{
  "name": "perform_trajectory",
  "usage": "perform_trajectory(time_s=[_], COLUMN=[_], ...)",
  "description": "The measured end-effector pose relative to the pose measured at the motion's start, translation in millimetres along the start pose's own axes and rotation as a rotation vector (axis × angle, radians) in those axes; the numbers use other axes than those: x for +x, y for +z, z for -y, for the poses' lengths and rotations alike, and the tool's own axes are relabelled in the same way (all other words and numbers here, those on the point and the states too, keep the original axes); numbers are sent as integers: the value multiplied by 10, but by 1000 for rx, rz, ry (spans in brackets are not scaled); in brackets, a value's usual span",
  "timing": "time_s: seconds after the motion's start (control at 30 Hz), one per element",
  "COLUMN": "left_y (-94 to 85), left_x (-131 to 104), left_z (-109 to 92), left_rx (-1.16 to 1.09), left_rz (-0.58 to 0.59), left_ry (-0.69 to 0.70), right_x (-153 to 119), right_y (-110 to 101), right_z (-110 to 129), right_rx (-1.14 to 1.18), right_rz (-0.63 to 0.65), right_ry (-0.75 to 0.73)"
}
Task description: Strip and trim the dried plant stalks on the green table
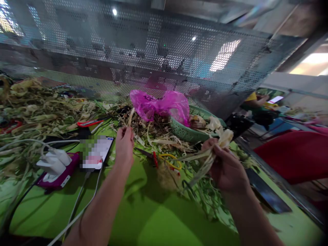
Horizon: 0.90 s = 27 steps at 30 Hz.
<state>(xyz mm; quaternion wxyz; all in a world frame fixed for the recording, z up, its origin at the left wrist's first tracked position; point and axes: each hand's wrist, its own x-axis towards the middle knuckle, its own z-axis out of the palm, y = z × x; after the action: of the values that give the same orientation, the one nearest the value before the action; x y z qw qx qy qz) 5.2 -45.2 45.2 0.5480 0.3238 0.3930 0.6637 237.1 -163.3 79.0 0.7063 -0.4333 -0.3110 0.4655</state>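
Seen from the wearer's own view, two bare hands work above a bright green table. The right hand has its grip closed, thumb and fingers pinching a pale dried bundle to the right of centre, in front of the green basket. The bundle's fuller, cream-coloured, petal-like end points up and slightly right, away from the person. Its long axis slants from there down to the left, where thin strands trail out past the fingers toward the middle of the table.

The left hand also has a closed grip, its fingertips pinching a narrow dry strip. This strip stands nearly upright, its long axis leaning a little right at the top, its free end pointing up and away.

Between the hands lie scissors with red and yellow handles, the dark blades pointing left and away. Behind them are a heap of dry plant scraps and a crumpled magenta plastic bag, which partly covers the basket's left side. Left of the left hand are a lit phone with cables and a purple power strip holding white plugs. More dried husks cover the far left.
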Motion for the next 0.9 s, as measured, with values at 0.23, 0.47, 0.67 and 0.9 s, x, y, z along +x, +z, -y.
perform_trajectory(time_s=[0.23,0.47,0.67,0.9], left_y=[167,277,305,292], left_x=[-372,-616,-712,-696], left_z=[51,202,263,275], left_rx=[179,158,32,27], left_rz=[534,821,865,802], left_ry=[-135,-173,-337,-520], right_x=[-37,-45,-17,-27], right_y=[160,280,273,210], right_z=[-142,-402,-464,-464], right_rx=[-150,-281,-340,-324], right_rz=[5,101,170,167], right_ry=[29,-55,-105,-45])
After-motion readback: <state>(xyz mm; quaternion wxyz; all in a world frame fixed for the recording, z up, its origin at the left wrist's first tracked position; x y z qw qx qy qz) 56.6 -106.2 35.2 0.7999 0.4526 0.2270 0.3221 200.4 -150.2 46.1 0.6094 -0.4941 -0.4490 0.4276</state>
